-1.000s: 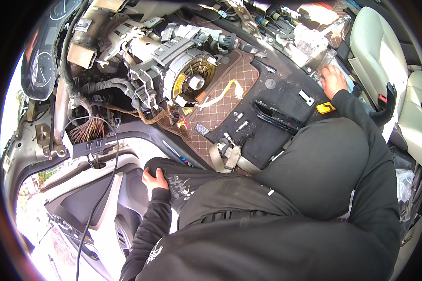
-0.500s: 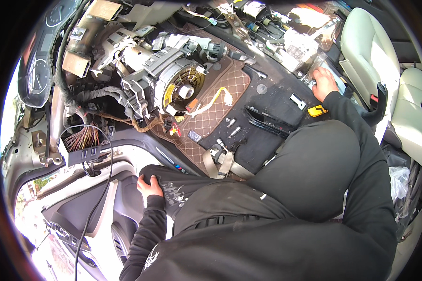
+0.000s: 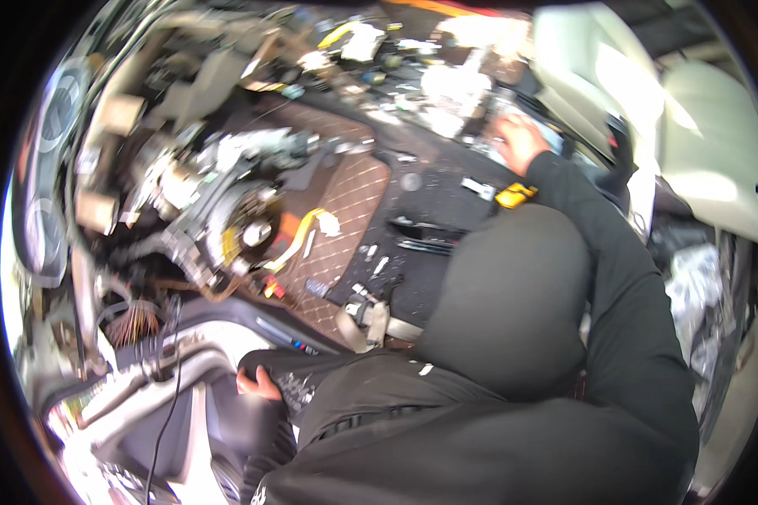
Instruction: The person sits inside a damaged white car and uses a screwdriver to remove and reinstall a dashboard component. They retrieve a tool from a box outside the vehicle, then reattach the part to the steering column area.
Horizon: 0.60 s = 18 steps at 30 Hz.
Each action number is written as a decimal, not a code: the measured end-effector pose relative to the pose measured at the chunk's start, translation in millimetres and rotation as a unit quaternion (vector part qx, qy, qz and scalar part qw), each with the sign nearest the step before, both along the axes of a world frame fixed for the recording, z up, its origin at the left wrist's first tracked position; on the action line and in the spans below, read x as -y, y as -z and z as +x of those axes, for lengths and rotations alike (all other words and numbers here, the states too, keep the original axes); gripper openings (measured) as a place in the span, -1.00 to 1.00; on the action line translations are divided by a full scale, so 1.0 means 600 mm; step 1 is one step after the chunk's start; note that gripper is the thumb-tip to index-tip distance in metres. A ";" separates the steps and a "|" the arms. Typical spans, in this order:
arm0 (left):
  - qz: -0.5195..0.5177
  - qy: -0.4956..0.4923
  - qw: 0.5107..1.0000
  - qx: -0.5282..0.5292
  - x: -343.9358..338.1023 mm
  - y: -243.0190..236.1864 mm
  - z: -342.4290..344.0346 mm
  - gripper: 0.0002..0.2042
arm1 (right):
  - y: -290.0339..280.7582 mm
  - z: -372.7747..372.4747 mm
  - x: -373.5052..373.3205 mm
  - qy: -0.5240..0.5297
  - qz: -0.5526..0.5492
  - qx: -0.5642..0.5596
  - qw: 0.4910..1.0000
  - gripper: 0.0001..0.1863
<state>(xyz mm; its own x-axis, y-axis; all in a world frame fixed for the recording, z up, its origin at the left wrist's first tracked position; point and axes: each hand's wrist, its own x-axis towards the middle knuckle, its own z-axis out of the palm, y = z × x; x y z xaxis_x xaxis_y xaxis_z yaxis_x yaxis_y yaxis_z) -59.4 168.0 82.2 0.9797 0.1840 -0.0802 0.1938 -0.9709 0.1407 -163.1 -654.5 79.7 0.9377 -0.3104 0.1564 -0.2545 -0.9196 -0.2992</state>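
Note:
My left hand (image 3: pixel 257 385) rests low at the left, thumb and fingers curled over my left knee (image 3: pixel 274 362). My right hand (image 3: pixel 518 139) reaches to the upper right, onto a pale clear and light blue item (image 3: pixel 547 130) beside the console; motion blur smears its fingers, so I cannot tell if it holds anything. Below that hand lies a yellow object (image 3: pixel 515 196). Further left are the exposed steering column and ring housing (image 3: pixel 253 231), a yellow cable (image 3: pixel 303 240) and small pieces on the dark floor (image 3: pixel 404 295).
Stripped dashboard metalwork and wiring (image 3: pixel 130 324) line the left, with an instrument cluster (image 3: pixel 55 126). The open door (image 3: pixel 152 429) is at lower left, a dangling black cable across it. Cream seats (image 3: pixel 712 168) stand at the right, a plastic bag (image 3: pixel 691 286) below them.
The view has swung and blurred, showing the upper console lower and the cabin shifted left. Both hands stay in about the same places on the knee and beside the console.

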 end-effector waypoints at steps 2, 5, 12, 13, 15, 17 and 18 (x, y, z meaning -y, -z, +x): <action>-0.049 0.020 0.996 -0.069 -0.002 -0.011 0.014 -0.40 | -0.041 -0.029 -0.014 0.003 0.033 0.029 0.999 -0.78; 0.092 0.277 0.951 -0.103 0.009 -0.022 0.055 -0.46 | -0.130 -0.128 -0.055 0.031 0.238 0.021 0.970 -0.80; 0.069 0.310 0.901 -0.295 0.077 0.025 0.138 -0.58 | -0.205 -0.452 -0.143 0.216 0.468 -0.242 0.822 -0.77; 0.064 0.345 0.887 -0.301 0.082 0.030 0.137 -0.58 | -0.174 -0.490 -0.164 0.233 0.453 -0.255 0.822 -0.79; 0.029 0.322 0.890 -0.321 0.092 0.037 0.133 -0.63 | -0.094 -0.550 -0.225 0.214 0.290 -0.303 0.882 -0.82; -0.004 0.294 0.895 -0.334 0.101 0.041 0.131 -0.65 | -0.018 -0.597 -0.263 0.285 0.373 -0.292 0.833 -0.83; 0.005 0.284 0.900 -0.331 0.105 0.040 0.132 -0.68 | 0.020 -0.609 -0.268 0.282 0.359 -0.315 0.832 -0.78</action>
